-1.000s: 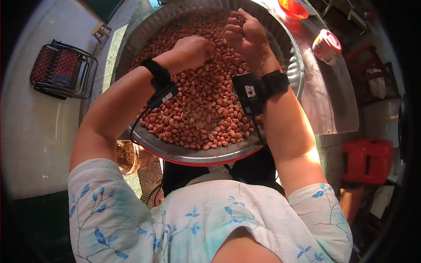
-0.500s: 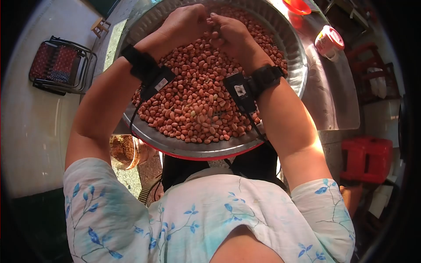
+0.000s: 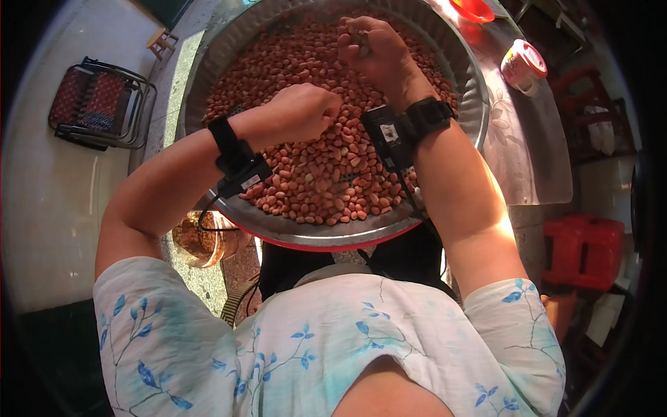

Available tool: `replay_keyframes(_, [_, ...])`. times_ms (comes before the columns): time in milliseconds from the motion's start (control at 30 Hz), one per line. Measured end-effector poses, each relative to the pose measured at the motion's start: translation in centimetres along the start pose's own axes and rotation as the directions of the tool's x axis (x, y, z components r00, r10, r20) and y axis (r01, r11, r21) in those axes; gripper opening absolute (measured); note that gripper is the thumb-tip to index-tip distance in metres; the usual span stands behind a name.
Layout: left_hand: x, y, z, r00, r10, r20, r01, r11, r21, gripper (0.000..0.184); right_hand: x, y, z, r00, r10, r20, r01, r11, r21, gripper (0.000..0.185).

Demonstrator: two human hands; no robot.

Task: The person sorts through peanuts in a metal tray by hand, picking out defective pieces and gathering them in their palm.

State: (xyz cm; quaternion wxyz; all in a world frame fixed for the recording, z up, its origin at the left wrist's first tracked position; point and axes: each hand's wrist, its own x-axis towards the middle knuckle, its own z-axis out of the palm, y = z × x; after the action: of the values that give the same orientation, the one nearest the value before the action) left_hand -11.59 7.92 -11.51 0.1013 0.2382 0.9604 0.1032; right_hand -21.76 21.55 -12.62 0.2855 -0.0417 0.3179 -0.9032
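A wide, round metal pan (image 3: 469, 83) holds a broad layer of shelled, reddish-skinned peanuts (image 3: 313, 177). Over the middle of the layer is my left hand (image 3: 300, 112), its fingers curled down close to the peanuts; the fingertips are hidden, and whatever they pinch cannot be made out. Farther back and to the right, my right hand (image 3: 379, 55) is cupped with the palm up, fingers bent around a few peanuts that show in it. Each wrist wears a black strap with a small box and a cable.
The pan rests partly on a table (image 3: 531, 153) and over my lap. A lidded cup (image 3: 522, 66) and a red bowl (image 3: 472, 10) stand on the right. A bucket (image 3: 198, 240) sits below left, a folded chair (image 3: 101, 104) farther left, and a red stool (image 3: 583, 250) at right.
My left hand has left my right hand and come down toward me, low over the peanuts. My right hand has shifted slightly right and turned its palm more upward.
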Motion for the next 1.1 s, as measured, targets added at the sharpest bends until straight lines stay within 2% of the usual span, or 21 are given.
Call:
replay_keyframes(67, [0.2,-1.2,-0.6,0.993,-0.015,-0.117,0.015,1.000,-0.002,0.007,-0.1,0.1,0.0,0.999,0.044,-0.003,-0.044,0.999,-0.032,0.019])
replay_keyframes(133, [0.4,-2.0,-2.5,0.969,-0.070,-0.238,0.056,0.996,-0.065,0.005,-0.2,0.5,0.1,1.000,0.028,0.013,-0.027,0.997,-0.071,0.016])
replay_keyframes(167, [1.0,-3.7,-3.2,0.930,0.033,-0.366,-0.044,0.999,-0.023,0.005,-0.2,0.8,0.1,1.000,0.004,0.031,0.000,0.993,-0.116,0.013])
replay_keyframes(233, [1.2,-3.5,-5.5,0.916,0.022,-0.400,-0.052,0.996,-0.066,0.007,0.1,1.6,0.3,0.995,0.080,0.062,-0.070,0.986,-0.150,0.015])
replay_keyframes(300, [1.4,-2.7,-6.9,0.891,0.080,-0.447,-0.088,0.996,0.001,0.013,-0.1,2.3,0.7,0.984,0.155,0.091,-0.136,0.973,-0.186,0.017])
replay_keyframes(433, [0.1,-1.1,-7.4,0.929,-0.037,-0.368,0.012,0.997,-0.070,0.021,-0.2,3.3,0.9,0.952,0.242,0.186,-0.235,0.970,-0.057,0.024])
replay_keyframes(467, [-0.3,-1.1,-8.1,0.934,-0.147,-0.324,0.110,0.985,-0.131,0.025,0.0,3.1,0.6,0.936,0.273,0.220,-0.270,0.962,-0.048,0.025])
replay_keyframes(500, [-0.9,-1.4,-8.7,0.927,-0.251,-0.278,0.204,0.961,-0.186,0.030,0.2,3.0,0.3,0.936,0.271,0.225,-0.267,0.963,-0.046,0.025])
replay_keyframes(533, [-1.2,-3.7,-8.2,0.927,-0.250,-0.281,0.205,0.962,-0.179,0.030,0.5,2.9,0.1,0.939,0.220,0.263,-0.218,0.975,-0.039,0.024])
replay_keyframes(600, [-1.8,-9.6,-6.3,0.884,-0.414,-0.216,0.357,0.898,-0.258,0.025,1.1,2.6,-0.5,0.935,0.170,0.311,-0.170,0.985,-0.027,0.023])
replay_keyframes(633, [-2.5,-9.5,-6.4,0.880,-0.419,-0.222,0.364,0.897,-0.250,0.025,1.5,2.3,-0.8,0.938,0.133,0.321,-0.157,0.986,0.048,0.022])
replay_keyframes(700, [-4.1,-9.4,-6.3,0.706,-0.703,-0.089,0.650,0.693,-0.312,0.028,1.5,1.6,-0.8,0.936,0.094,0.339,-0.144,0.982,0.126,0.021])
replay_keyframes(733, [-4.3,-11.3,-5.7,0.703,-0.704,-0.103,0.650,0.694,-0.309,0.028,0.7,0.7,-0.2,0.949,0.120,0.292,-0.170,0.973,0.153,0.020])
replay_keyframes(800, [-4.3,-16.2,-4.0,0.951,-0.307,-0.026,0.308,0.948,0.077,0.047,-0.2,-0.2,0.1,0.964,0.136,0.227,-0.181,0.965,0.189,0.019])
replay_keyframes(833, [-3.4,-14.3,-4.6,0.952,-0.305,-0.036,0.307,0.948,0.082,0.047,-0.3,-0.3,0.2,0.964,0.129,0.234,-0.175,0.967,0.184,0.019])
replay_keyframes(867, [-1.5,-12.0,-4.7,0.817,-0.569,0.092,0.576,0.810,-0.109,0.050,-0.4,-0.5,0.3,0.986,0.106,0.128,-0.130,0.971,0.199,0.018])
replay_keyframes(900, [0.0,-10.3,-5.1,0.615,-0.743,0.266,0.788,0.562,-0.251,0.053,-0.3,-0.8,0.3,0.997,0.080,0.019,-0.082,0.974,0.209,0.017])
replay_keyframes(933, [1.9,-12.7,-3.0,0.779,-0.612,0.138,0.623,0.781,-0.049,0.056,-0.2,-1.2,0.0,0.997,0.072,0.013,-0.073,0.970,0.230,0.016])
replay_keyframes(967, [3.8,-15.1,-0.9,0.905,-0.423,0.055,0.407,0.895,0.185,0.059,-0.1,-1.6,-0.3,0.998,0.062,0.017,-0.064,0.973,0.222,0.016])
replay_keyframes(1033, [6.5,-11.8,-1.0,0.943,-0.318,0.099,0.303,0.942,0.147,0.068,0.1,-2.2,-0.7,0.997,0.050,0.055,-0.064,0.952,0.299,0.014])
replay_keyframes(1100, [7.0,-5.7,-1.4,0.810,-0.584,0.051,0.584,0.795,-0.162,0.074,0.2,-2.5,-0.9,0.999,-0.008,0.038,-0.004,0.952,0.305,0.013])
